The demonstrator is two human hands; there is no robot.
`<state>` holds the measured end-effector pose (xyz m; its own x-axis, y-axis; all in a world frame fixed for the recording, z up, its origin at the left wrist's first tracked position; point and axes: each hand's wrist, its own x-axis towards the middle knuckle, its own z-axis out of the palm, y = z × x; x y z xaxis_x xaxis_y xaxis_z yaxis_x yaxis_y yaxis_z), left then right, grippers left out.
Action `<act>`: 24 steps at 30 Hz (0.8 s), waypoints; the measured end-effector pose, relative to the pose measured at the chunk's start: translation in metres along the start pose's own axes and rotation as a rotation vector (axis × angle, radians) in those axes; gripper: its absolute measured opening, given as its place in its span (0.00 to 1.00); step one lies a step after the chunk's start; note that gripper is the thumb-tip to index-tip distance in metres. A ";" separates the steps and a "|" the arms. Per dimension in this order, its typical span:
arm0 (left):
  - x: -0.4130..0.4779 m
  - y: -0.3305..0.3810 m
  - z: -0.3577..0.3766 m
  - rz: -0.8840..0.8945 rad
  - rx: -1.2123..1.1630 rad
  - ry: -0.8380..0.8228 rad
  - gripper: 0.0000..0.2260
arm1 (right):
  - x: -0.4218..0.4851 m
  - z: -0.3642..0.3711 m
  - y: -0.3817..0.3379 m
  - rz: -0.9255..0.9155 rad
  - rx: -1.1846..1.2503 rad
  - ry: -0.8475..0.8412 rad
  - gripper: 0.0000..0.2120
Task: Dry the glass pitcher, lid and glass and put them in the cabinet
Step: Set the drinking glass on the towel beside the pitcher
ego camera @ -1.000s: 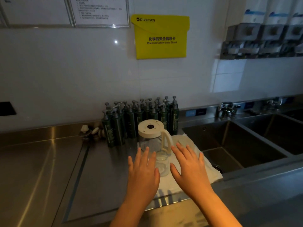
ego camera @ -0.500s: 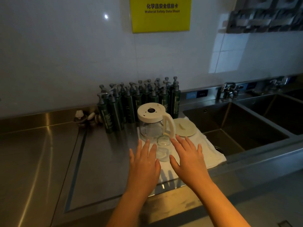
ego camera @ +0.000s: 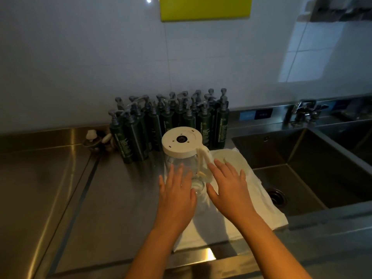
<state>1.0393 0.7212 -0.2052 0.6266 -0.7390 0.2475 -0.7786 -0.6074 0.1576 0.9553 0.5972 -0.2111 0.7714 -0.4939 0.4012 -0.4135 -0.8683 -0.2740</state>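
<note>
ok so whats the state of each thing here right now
towel: spread flat on the counter
left hand: open, fingers straight
right hand: open, fingers straight
glass pitcher: standing on the towel, cream end up, not gripped
glass: on the towel between the hands, not gripped
pump bottles: upright, bunched together

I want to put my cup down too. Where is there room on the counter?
Free: the steel counter between the white towel and the groove, in front of the pump bottles; also left of the groove. Crowded: the towel, with the pitcher, the glass, the left hand and the right hand over it.
</note>
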 end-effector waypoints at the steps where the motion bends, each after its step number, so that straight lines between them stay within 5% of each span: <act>1: 0.007 0.004 0.003 -0.004 0.011 0.003 0.21 | 0.008 0.000 0.006 -0.009 0.008 -0.011 0.25; 10: 0.057 0.028 0.017 -0.095 0.048 0.015 0.22 | 0.058 0.020 0.049 -0.038 0.112 -0.198 0.28; 24: 0.084 0.015 0.034 -0.014 0.123 -0.013 0.22 | 0.091 0.062 0.055 -0.028 0.131 -0.080 0.28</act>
<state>1.0811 0.6402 -0.2150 0.6387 -0.7332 0.2336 -0.7600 -0.6485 0.0426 1.0328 0.5070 -0.2440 0.8203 -0.4595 0.3407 -0.3285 -0.8660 -0.3771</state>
